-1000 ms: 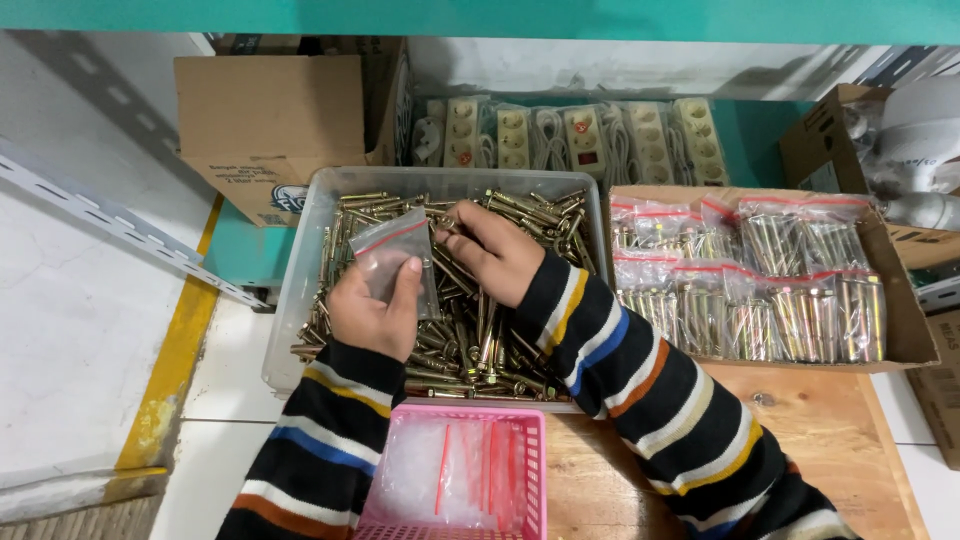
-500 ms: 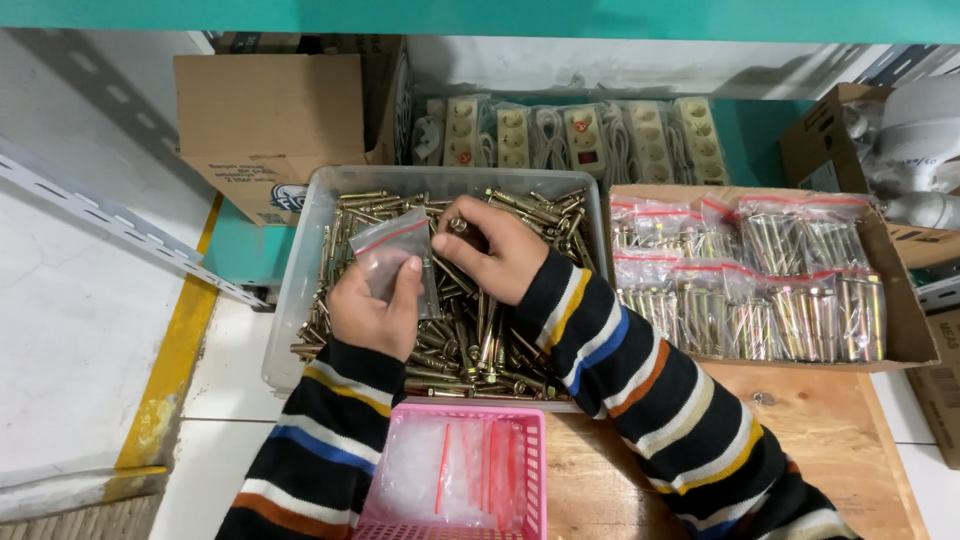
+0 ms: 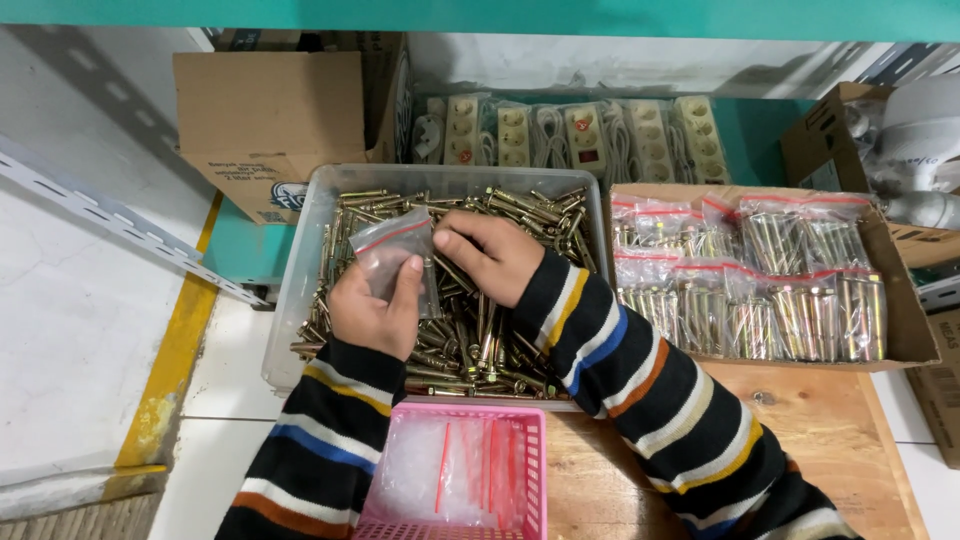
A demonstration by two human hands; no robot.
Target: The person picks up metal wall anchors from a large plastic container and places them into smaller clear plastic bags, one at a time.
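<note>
Centre of frame: my left hand (image 3: 372, 305) pinches a small clear bag (image 3: 393, 255) with a red seal strip, thumb and fingers clamped on its lower part so the mouth points up and to the right. The bag hangs just above the heap of brass-coloured bolts (image 3: 470, 340) in the clear plastic tub (image 3: 300, 260).

My right hand (image 3: 490, 255) sits just right of the bag's mouth, fingers curled together near the opening. It looks closed on a bolt or two, but the fingers hide what is inside, so I cannot tell for certain.

Step in hand, as I judge it: loading bolts into the bag. The next move seems to call for keeping the mouth held wide with the left hand and feeding the bolts in lengthwise, since their ends could snag the thin plastic.

Right of frame: a cardboard tray (image 3: 905, 330) packed with filled bags of bolts (image 3: 760, 300), red strips uppermost. Bottom centre: a pink basket (image 3: 535, 470) holding empty bags, resting on a wooden board (image 3: 820, 420). Upper left: a cardboard box (image 3: 270, 115). Top centre, behind the tub: a row of cream power strips (image 3: 570, 135).
</note>
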